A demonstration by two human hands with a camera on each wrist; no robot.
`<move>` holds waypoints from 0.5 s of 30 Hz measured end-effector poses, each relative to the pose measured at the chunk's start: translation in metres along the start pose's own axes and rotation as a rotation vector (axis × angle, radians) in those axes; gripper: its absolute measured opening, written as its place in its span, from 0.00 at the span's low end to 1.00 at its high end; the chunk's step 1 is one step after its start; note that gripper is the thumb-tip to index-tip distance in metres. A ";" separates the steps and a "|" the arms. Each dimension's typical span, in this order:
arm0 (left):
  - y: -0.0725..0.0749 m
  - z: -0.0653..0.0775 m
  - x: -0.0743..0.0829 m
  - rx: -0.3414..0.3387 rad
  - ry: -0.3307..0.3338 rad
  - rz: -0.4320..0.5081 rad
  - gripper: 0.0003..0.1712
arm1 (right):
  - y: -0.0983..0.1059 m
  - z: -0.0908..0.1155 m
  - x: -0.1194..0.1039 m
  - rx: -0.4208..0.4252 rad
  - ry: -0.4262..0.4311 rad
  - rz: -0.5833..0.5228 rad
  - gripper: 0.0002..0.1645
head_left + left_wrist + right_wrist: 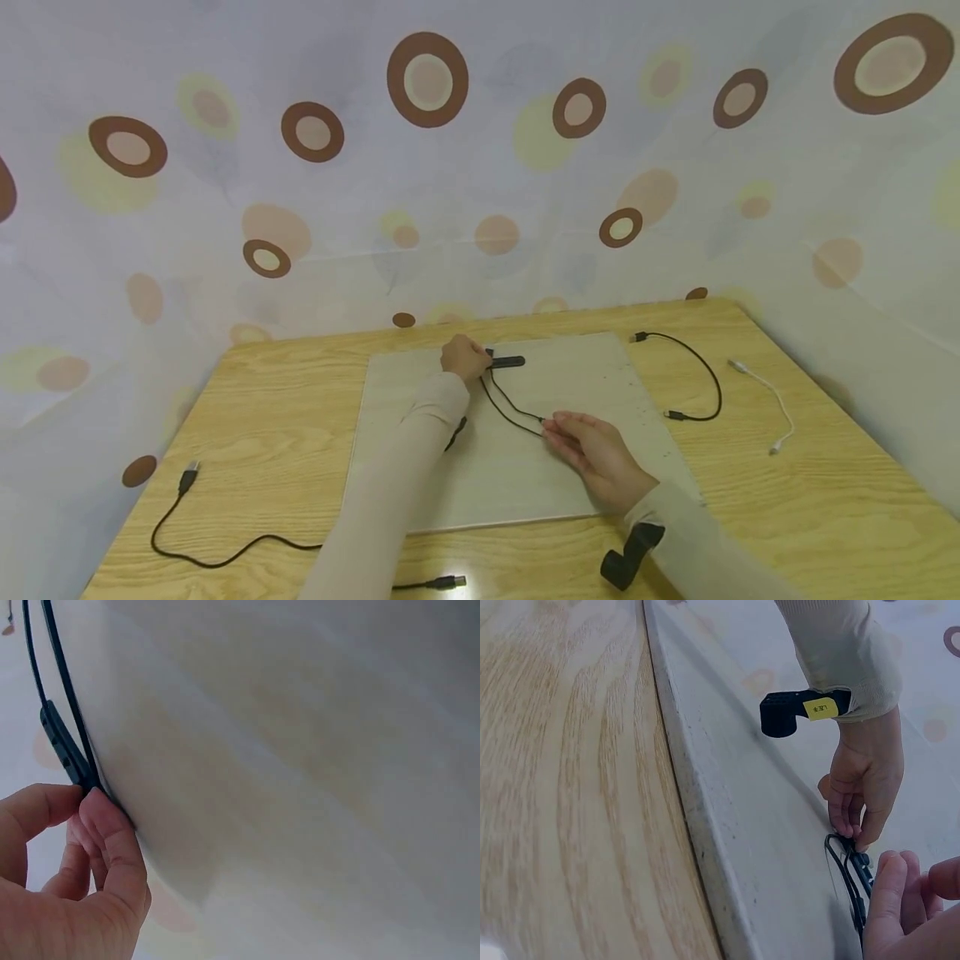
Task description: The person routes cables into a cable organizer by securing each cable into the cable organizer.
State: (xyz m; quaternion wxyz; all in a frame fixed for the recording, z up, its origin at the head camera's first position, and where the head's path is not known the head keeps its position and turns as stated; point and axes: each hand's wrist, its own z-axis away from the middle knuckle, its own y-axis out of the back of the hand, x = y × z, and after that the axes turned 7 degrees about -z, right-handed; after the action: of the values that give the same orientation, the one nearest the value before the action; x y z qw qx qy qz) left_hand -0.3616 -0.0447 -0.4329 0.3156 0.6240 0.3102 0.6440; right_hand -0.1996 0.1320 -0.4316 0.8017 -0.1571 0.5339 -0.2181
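A thin black cable (pixel 517 411) runs in two strands over a pale board (pixel 420 508). Toward the board's far edge, my left hand (pixel 465 358) pinches the cable between thumb and fingertips, beside a slim black bar (pixel 509 362) with a rounded end. In the left wrist view, raised bumps show along this bar (pixel 64 742), and the strands pass close to it. Nearer to me, my right hand (pixel 600 458) pinches the other end of the strands between thumb and fingers; the fingertips hide what exactly sits there. The right wrist view catches both hands near the cable.
On the wooden table (pixel 262 450), a black USB cable (pixel 217 565) lies at the left, passing under my left forearm. To the right are a short black cable (pixel 716 379) and a white cable (pixel 780 404). A patterned cloth (pixel 480 167) hangs behind.
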 end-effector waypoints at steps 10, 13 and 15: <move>0.026 0.010 -0.021 -0.196 -0.079 0.103 0.11 | -0.013 0.011 0.011 -0.006 -0.024 0.064 0.22; 0.036 0.018 -0.029 -0.243 -0.061 0.188 0.12 | -0.019 0.017 0.015 -0.035 -0.052 0.068 0.24; 0.043 0.023 -0.036 -0.261 -0.053 0.236 0.12 | -0.022 0.021 0.018 -0.067 -0.071 0.067 0.25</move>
State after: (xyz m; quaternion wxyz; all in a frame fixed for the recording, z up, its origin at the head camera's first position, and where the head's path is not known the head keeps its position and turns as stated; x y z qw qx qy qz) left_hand -0.3387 -0.0996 -0.4196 0.3244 0.6267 0.1402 0.6945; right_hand -0.1785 0.1038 -0.4274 0.8214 -0.1735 0.5170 -0.1672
